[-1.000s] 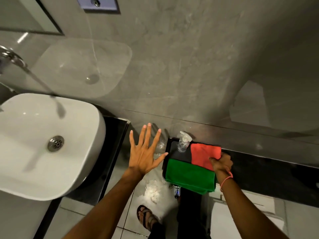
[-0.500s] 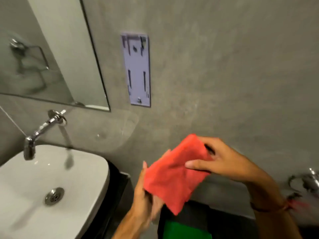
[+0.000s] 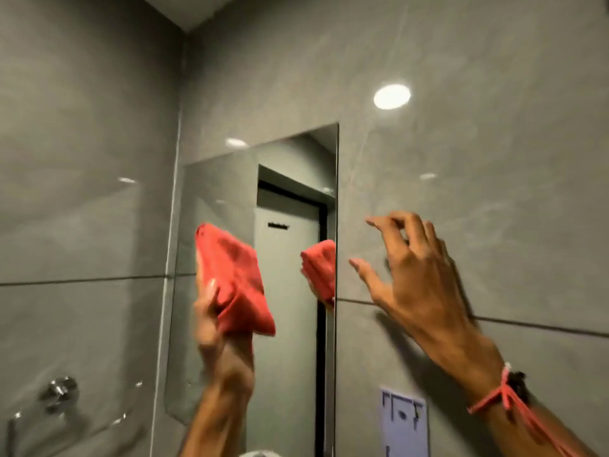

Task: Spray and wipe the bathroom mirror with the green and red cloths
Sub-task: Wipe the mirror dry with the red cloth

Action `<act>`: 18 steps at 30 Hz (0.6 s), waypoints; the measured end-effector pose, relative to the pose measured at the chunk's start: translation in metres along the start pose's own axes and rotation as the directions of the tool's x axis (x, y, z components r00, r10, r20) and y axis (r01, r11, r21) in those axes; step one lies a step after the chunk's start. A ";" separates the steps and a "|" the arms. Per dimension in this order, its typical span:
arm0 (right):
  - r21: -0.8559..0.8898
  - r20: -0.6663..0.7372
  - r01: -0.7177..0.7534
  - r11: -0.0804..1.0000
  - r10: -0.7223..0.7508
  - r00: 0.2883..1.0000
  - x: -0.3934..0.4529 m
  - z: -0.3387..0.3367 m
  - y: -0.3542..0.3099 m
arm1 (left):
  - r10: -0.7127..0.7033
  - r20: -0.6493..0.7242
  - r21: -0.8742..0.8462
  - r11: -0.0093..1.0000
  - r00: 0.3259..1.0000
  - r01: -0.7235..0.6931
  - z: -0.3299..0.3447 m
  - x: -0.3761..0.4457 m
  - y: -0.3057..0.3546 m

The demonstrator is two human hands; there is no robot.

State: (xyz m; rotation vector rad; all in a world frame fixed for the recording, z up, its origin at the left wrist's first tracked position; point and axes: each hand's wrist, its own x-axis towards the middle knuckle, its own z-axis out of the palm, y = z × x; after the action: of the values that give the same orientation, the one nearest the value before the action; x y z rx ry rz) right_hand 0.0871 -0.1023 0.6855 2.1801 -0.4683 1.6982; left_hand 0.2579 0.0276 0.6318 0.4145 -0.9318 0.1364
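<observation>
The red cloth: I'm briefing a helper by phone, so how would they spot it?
Find the mirror on the grey wall. Before its left half, the left hand holds up the red cloth, folded. It is the only bright red thing besides its own reflection.

Grey tiled walls [image 3: 461, 159] meeting in a corner at upper left, with dark grout lines [image 3: 82, 280] running across at mid height. 1 bright round light reflection [image 3: 391, 96] glaring on the right-hand wall, fainter glints scattered elsewhere. A pale lilac mounting plate [image 3: 404, 422] fixed low on that wall, marked with dark slots and a small central hole. A chrome fitting [image 3: 59, 392] at lower left, blurred, with a metal bar [image 3: 13, 430] beneath it. A strip of pale ceiling [image 3: 191, 11] at top.
</observation>
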 end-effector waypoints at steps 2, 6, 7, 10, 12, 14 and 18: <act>-0.163 -0.056 0.020 0.986 -0.029 0.998 0.042 0.007 -0.002 | 0.175 -0.012 0.242 0.956 0.984 -0.167 0.026 0.058 -0.005; -0.362 0.047 0.046 0.931 -0.031 0.998 0.091 0.033 0.008 | 0.269 0.432 0.763 0.400 0.861 -0.508 0.098 0.155 -0.042; -0.426 0.061 0.071 0.902 -0.050 0.997 0.090 0.036 0.013 | 0.230 0.509 0.775 0.296 0.829 -0.558 0.110 0.159 -0.051; -0.535 0.011 0.084 0.841 -0.092 0.996 0.080 0.043 0.022 | 0.260 0.603 0.738 0.177 0.754 -0.651 0.116 0.172 -0.066; -0.559 -0.011 0.077 0.825 -0.100 0.995 0.083 0.053 0.021 | 0.275 0.630 0.718 0.149 0.726 -0.680 0.102 0.190 -0.074; -0.571 -0.019 0.079 0.817 -0.109 0.994 0.088 0.062 0.018 | 0.281 0.627 0.734 0.102 0.727 -0.672 0.077 0.214 -0.078; -0.593 -0.037 0.095 0.800 -0.145 0.989 0.090 0.073 0.018 | 0.269 0.471 0.823 0.209 0.840 -0.528 0.005 0.265 -0.084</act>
State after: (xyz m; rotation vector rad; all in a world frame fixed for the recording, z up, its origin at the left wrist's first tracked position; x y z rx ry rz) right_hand 0.1629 -0.1560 0.7573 1.6394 -0.7098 1.3284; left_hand 0.4358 -0.0677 0.8232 1.3203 -1.1061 1.2366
